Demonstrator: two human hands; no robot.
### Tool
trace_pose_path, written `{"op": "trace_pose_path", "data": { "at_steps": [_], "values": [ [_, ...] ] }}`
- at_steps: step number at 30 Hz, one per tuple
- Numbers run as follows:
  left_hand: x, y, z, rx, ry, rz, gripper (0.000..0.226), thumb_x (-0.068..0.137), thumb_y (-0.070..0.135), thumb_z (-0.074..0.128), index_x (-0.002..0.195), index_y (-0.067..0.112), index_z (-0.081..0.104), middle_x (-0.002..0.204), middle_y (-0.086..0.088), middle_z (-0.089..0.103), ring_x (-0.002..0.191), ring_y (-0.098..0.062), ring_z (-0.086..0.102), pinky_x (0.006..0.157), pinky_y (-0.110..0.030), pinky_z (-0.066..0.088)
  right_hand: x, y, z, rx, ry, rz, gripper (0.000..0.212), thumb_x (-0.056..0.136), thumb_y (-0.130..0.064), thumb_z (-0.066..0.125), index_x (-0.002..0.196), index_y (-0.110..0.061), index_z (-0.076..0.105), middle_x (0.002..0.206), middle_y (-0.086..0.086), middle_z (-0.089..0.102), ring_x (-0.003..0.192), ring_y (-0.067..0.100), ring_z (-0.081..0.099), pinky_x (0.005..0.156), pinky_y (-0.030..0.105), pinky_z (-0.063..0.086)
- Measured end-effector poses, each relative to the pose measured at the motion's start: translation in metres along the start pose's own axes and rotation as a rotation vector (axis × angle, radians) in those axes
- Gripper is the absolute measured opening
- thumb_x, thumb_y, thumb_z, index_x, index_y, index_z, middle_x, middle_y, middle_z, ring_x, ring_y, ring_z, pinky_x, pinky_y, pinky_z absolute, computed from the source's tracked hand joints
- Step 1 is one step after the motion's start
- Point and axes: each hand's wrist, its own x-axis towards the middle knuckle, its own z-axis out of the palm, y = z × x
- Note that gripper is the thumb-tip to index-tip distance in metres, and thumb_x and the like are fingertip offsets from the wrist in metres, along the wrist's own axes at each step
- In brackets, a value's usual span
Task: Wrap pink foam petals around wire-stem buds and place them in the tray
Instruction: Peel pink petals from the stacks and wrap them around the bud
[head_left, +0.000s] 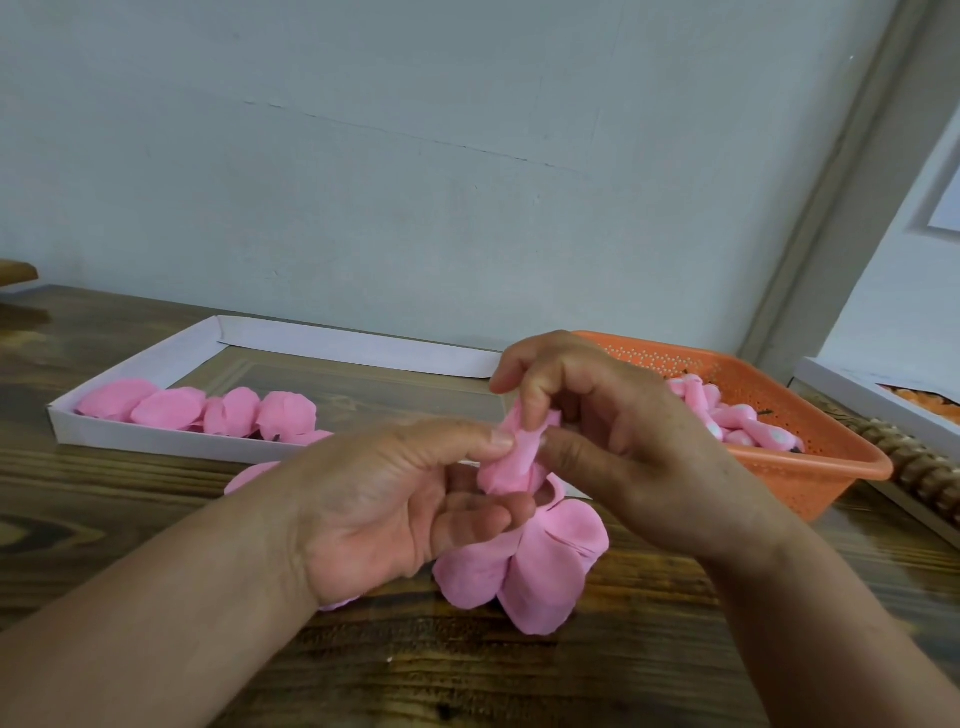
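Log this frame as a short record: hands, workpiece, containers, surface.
left hand: pinches bud, holds loose petals
right hand: pinches bud from above
bud: pink, rolled, held between both hands
petals: hang fanned below the bud
tray: white, pink flowers along near side
basket: orange, holds pink buds
table: dark wood

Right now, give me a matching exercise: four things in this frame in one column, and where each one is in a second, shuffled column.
1. bud
2. white tray
3. orange basket
4. loose petals

a. far left of the table
b. pinched between both hands
c. on the table under the hands
d. right, behind the right hand

Pairs: 1-b, 2-a, 3-d, 4-c. The left hand shares the bud.
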Motion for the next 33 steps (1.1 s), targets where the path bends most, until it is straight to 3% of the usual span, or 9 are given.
{"op": "trace_pose_path", "data": {
  "at_steps": [4,6,8,12,15,20,25,30,33],
  "values": [
    [0.000,0.000,0.002,-0.024,0.003,-0.046,0.021,0.062,0.017,0.068,0.076,0.004,0.077,0.076,-0.019,0.069,0.051,-0.016,0.066,0.043,-0.018,0.052,0.001,-0.001,-0.001,-0.015,-0.033,-0.061,0.023,0.082,0.005,0.054,0.094,-0.015,0.055,0.107,0.008,0.055,0.098,0.021,0.055,0.076,0.042,0.049],
    [-0.001,0.001,0.002,-0.026,-0.001,-0.057,0.024,0.060,0.018,0.071,0.078,0.003,0.077,0.080,-0.020,0.069,0.051,-0.016,0.065,0.043,-0.018,0.053,0.001,-0.003,-0.002,-0.004,-0.045,-0.065,0.023,0.083,0.005,0.054,0.092,-0.016,0.057,0.106,0.008,0.054,0.096,0.010,0.055,0.074,0.026,0.047],
    [-0.001,0.002,0.002,-0.027,-0.003,-0.062,0.025,0.058,0.019,0.073,0.076,0.003,0.077,0.082,-0.022,0.069,0.050,-0.015,0.065,0.043,-0.018,0.053,0.001,-0.003,-0.001,0.013,-0.039,-0.055,0.025,0.083,0.005,0.053,0.090,-0.019,0.057,0.107,0.006,0.054,0.090,0.002,0.055,0.072,0.020,0.045],
    [-0.001,0.001,0.005,-0.004,0.021,-0.040,0.019,0.055,0.017,0.072,0.069,0.004,0.076,0.070,-0.016,0.068,0.048,-0.014,0.063,0.041,-0.017,0.051,0.002,-0.002,0.002,0.022,-0.016,-0.023,0.019,0.083,0.001,0.055,0.089,-0.017,0.057,0.106,0.004,0.055,0.081,-0.001,0.055,0.070,0.020,0.046],
    [-0.001,-0.001,0.007,0.009,0.047,-0.015,0.017,0.057,0.012,0.069,0.069,0.003,0.076,0.072,-0.017,0.068,0.047,-0.016,0.064,0.042,-0.017,0.052,0.003,0.000,0.005,0.049,0.003,0.003,0.010,0.084,-0.007,0.058,0.085,-0.017,0.056,0.096,0.004,0.058,0.075,0.006,0.055,0.064,0.021,0.047],
    [-0.001,0.000,0.008,0.014,0.069,0.019,0.020,0.062,0.010,0.069,0.080,0.001,0.071,0.076,-0.019,0.068,0.048,-0.016,0.065,0.043,-0.018,0.053,0.003,-0.001,0.009,0.080,0.097,0.054,0.007,0.084,-0.013,0.056,0.079,-0.018,0.055,0.081,0.012,0.059,0.063,0.016,0.056,0.054,0.035,0.051],
    [0.000,-0.004,0.010,0.002,0.095,0.055,0.025,0.059,0.009,0.069,0.082,0.002,0.067,0.071,-0.019,0.068,0.047,-0.017,0.065,0.042,-0.019,0.052,0.004,-0.002,0.013,0.012,0.192,0.089,0.006,0.079,-0.017,0.058,0.074,-0.019,0.056,0.075,0.009,0.061,0.062,0.024,0.057,0.056,0.047,0.049],
    [0.001,-0.004,0.008,-0.019,0.047,0.050,0.021,0.066,0.012,0.062,0.077,-0.001,0.074,0.073,-0.022,0.066,0.051,-0.022,0.065,0.044,-0.021,0.053,0.004,0.001,0.015,0.024,0.262,0.120,0.006,0.075,-0.011,0.058,0.073,-0.016,0.055,0.070,0.007,0.061,0.059,0.029,0.056,0.051,0.042,0.047],
    [0.001,-0.005,0.007,-0.020,0.013,0.055,0.019,0.064,0.002,0.066,0.081,-0.004,0.072,0.075,-0.022,0.066,0.055,-0.023,0.067,0.048,-0.023,0.054,0.004,0.003,0.015,0.033,0.279,0.139,0.013,0.075,-0.009,0.056,0.076,-0.021,0.056,0.066,0.002,0.059,0.057,0.027,0.056,0.048,0.035,0.048]
  ]
}}
